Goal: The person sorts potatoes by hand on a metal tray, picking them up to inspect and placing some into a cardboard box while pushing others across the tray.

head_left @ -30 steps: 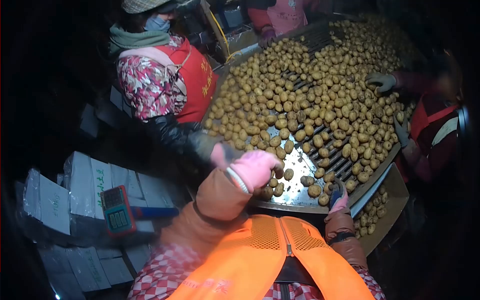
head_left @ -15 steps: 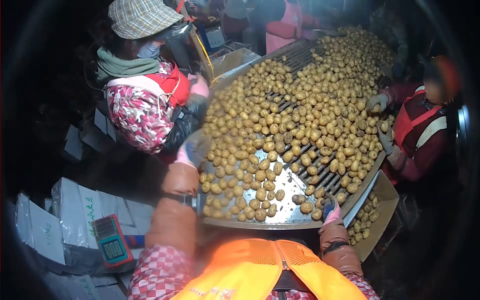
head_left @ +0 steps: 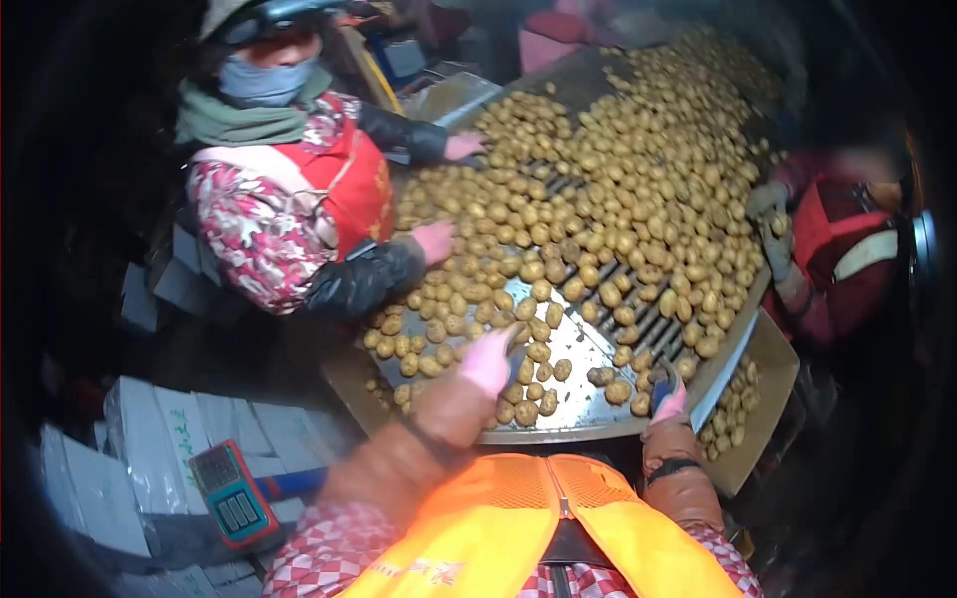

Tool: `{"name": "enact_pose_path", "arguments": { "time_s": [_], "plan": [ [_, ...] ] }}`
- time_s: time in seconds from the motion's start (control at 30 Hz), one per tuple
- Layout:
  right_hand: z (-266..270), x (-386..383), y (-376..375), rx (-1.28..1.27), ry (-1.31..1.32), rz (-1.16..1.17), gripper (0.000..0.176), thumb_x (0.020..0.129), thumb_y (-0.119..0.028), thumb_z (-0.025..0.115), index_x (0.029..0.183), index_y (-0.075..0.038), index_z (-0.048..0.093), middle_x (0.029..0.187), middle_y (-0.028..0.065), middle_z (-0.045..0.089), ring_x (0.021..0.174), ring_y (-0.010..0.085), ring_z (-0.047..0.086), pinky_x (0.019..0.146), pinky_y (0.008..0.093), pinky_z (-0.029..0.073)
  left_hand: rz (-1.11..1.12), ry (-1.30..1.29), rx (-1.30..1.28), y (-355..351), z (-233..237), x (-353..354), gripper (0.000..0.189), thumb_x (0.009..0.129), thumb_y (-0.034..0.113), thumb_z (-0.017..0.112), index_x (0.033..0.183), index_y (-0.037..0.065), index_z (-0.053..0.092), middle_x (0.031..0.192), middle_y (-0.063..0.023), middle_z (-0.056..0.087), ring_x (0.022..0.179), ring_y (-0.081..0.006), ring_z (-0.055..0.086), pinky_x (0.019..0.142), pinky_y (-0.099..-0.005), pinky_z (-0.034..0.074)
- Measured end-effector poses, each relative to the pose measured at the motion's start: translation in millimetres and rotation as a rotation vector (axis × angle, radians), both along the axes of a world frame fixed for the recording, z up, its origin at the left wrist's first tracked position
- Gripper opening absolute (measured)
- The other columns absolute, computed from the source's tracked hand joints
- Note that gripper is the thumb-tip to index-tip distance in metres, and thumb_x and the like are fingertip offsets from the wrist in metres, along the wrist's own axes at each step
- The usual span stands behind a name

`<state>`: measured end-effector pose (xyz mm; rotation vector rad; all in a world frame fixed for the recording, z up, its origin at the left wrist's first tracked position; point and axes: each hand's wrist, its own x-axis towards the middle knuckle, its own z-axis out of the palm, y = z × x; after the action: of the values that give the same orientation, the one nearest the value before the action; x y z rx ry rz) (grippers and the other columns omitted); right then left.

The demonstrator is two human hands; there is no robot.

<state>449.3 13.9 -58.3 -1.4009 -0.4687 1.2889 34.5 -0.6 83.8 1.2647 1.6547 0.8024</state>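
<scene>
My left hand (head_left: 495, 361), in a pink and dark glove, is over the metal tray (head_left: 580, 374) at its near edge, among loose potatoes (head_left: 658, 219). Motion blurs its fingers, and whether it holds anything cannot be made out. At the tray's front right corner is my right hand (head_left: 670, 390), gloved the same way, close beside a few potatoes. Its fingers look curled, with their inner side hidden. Dark slats show through the potatoes behind the bare metal.
Across on the left, a masked co-worker (head_left: 329, 189) has both gloved hands at the potatoes. Another co-worker (head_left: 832, 234) stands on the right. A cardboard box (head_left: 773, 399) of potatoes sits below the right edge. A red and teal scale display (head_left: 235, 495) is by wrapped boxes (head_left: 159, 439).
My left hand has moved right and nearer to me from the tray's left side. The left co-worker has turned toward the tray, both hands now at the potatoes. A box corner shows at lower left.
</scene>
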Motion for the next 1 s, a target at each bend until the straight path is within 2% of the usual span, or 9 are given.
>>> {"name": "enact_pose_path", "arguments": {
  "time_s": [0.07, 0.1, 0.33, 0.4, 0.47, 0.53, 0.77, 0.83, 1.0],
  "plan": [
    [15.6, -11.5, -4.1, 0.057, 0.077, -0.120, 0.037, 0.096, 0.005, 0.051, 0.128, -0.005, 0.066, 0.111, 0.0070, 0.068, 0.094, 0.0164, 0.063, 0.084, 0.0288, 0.053, -0.262, 0.559, 0.160, -31.1, -34.8, 18.2, 0.048, 0.091, 0.034, 0.065, 0.135, 0.014, 0.061, 0.134, -0.0171, 0.061, 0.127, -0.0360, 0.055, 0.108, -0.0423, 0.043],
    [29.3, -34.7, 1.0, -0.021, 0.392, -0.349, 0.031, 0.099, -0.021, 0.057, 0.121, -0.001, 0.068, 0.117, 0.0093, 0.067, 0.107, 0.0225, 0.062, 0.099, 0.0353, 0.049, -0.328, 0.620, 0.111, -37.9, -47.6, 22.1, 0.051, 0.089, 0.034, 0.067, 0.135, 0.014, 0.061, 0.135, -0.0174, 0.061, 0.129, -0.0376, 0.053, 0.108, -0.0432, 0.043],
    [15.7, -126.5, -50.3, 0.188, -0.143, 0.438, 0.028, 0.097, -0.010, 0.062, 0.124, -0.006, 0.068, 0.093, 0.0019, 0.067, 0.080, 0.0119, 0.062, 0.073, 0.0254, 0.051, -0.204, 0.438, 0.110, -34.1, -15.4, 30.6, 0.043, 0.080, 0.016, 0.074, 0.122, 0.012, 0.066, 0.119, -0.0180, 0.066, 0.112, -0.0382, 0.060, 0.097, -0.0442, 0.048],
    [56.2, -119.4, -54.6, 0.239, -0.472, 0.505, 0.031, 0.095, -0.009, 0.062, 0.125, -0.005, 0.068, 0.101, 0.0055, 0.072, 0.092, 0.0128, 0.066, 0.082, 0.0277, 0.053, -0.238, 0.454, 0.048, -26.4, 9.7, 51.1, 0.044, 0.084, 0.020, 0.072, 0.126, 0.012, 0.065, 0.122, -0.0175, 0.066, 0.115, -0.0364, 0.061, 0.099, -0.0412, 0.049],
    [-12.8, -113.0, -44.5, 0.071, -0.040, 0.447, 0.032, 0.093, -0.012, 0.065, 0.124, -0.007, 0.068, 0.109, 0.0100, 0.074, 0.099, 0.0187, 0.069, 0.089, 0.0313, 0.053, -0.311, 0.516, 0.103, -17.0, 22.0, 77.8, 0.044, 0.086, 0.020, 0.072, 0.129, 0.011, 0.065, 0.124, -0.0178, 0.067, 0.117, -0.0353, 0.062, 0.101, -0.0394, 0.049],
    [-48.4, -106.0, -54.0, 0.243, -0.296, 0.524, 0.033, 0.094, -0.013, 0.063, 0.126, -0.007, 0.067, 0.111, 0.0127, 0.073, 0.102, 0.0244, 0.069, 0.091, 0.0350, 0.053, -0.339, 0.600, 0.153, -13.4, -30.2, 76.3, 0.042, 0.089, 0.020, 0.072, 0.129, 0.009, 0.065, 0.126, -0.0186, 0.066, 0.116, -0.0348, 0.063, 0.101, -0.0388, 0.049],
    [86.4, -96.9, -0.2, 0.251, -0.644, 0.896, 0.044, 0.088, -0.011, 0.056, 0.131, -0.016, 0.060, 0.105, 0.0152, 0.072, 0.097, 0.0367, 0.069, 0.082, 0.0458, 0.055, 0.065, -0.055, -0.147, 23.2, -53.5, 102.6, 0.042, 0.095, -0.005, 0.062, 0.136, 0.001, 0.060, 0.133, -0.0114, 0.062, 0.116, -0.0194, 0.061, 0.102, -0.0319, 0.049],
    [86.7, -90.4, -1.8, 0.221, -0.689, 0.971, 0.041, 0.089, -0.012, 0.056, 0.129, -0.015, 0.061, 0.101, 0.0138, 0.072, 0.093, 0.0351, 0.069, 0.079, 0.0462, 0.055, -0.107, 0.354, 0.075, 11.2, -44.8, 139.4, 0.041, 0.092, 0.007, 0.065, 0.132, 0.001, 0.061, 0.116, -0.0133, 0.068, 0.105, -0.0202, 0.065, 0.091, -0.0325, 0.052],
    [67.9, -111.6, -11.3, 0.255, -0.679, 0.926, 0.041, 0.089, -0.014, 0.058, 0.130, -0.014, 0.061, 0.106, 0.0146, 0.072, 0.097, 0.0348, 0.069, 0.082, 0.0461, 0.054, -0.171, 0.430, 0.205, -4.6, -47.1, 129.2, 0.047, 0.090, 0.008, 0.069, 0.136, 0.006, 0.060, 0.121, -0.0178, 0.065, 0.114, -0.0291, 0.064, 0.101, -0.0360, 0.049]
  ]
}}
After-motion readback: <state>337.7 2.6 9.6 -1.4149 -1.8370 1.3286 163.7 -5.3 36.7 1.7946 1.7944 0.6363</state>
